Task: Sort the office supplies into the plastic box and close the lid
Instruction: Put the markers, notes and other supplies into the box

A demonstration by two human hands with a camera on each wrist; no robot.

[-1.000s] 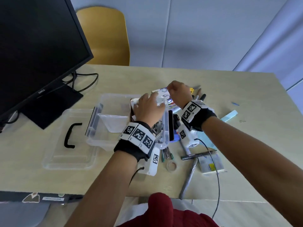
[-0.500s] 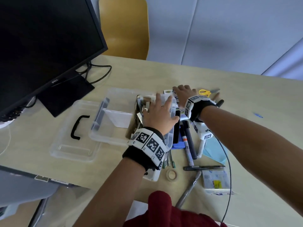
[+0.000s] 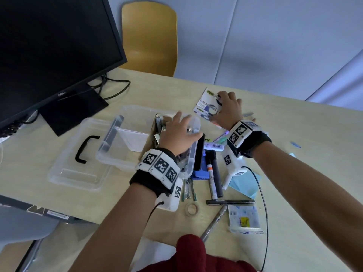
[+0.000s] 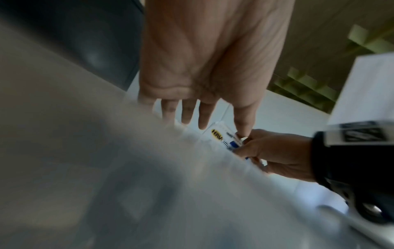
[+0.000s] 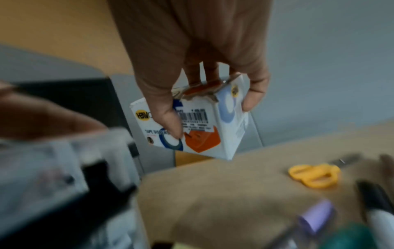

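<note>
The clear plastic box (image 3: 121, 146) stands open, its lid (image 3: 78, 173) flat on the table to its left. My left hand (image 3: 182, 126) lies spread over the box's full right compartment, fingers straight and holding nothing; the left wrist view shows these fingers (image 4: 204, 84) extended. My right hand (image 3: 225, 109) grips a white tape dispenser carton (image 3: 206, 104) just beyond the box's far right corner. In the right wrist view the carton (image 5: 198, 124) is pinched between thumb and fingers (image 5: 168, 118), clear of the table.
Markers (image 3: 214, 173), a black pen (image 3: 229, 201), a tape roll (image 3: 192, 209), a silver pen (image 3: 213, 222), a small packet (image 3: 244, 218) and blue paper (image 3: 245, 183) lie right of the box. Yellow scissors (image 5: 313, 175) lie farther back. A monitor (image 3: 49, 46) stands at the left.
Both hands were on the carton over the box a second ago. The left hand let go and spread over the box; the right hand carried the carton away to the far right.
</note>
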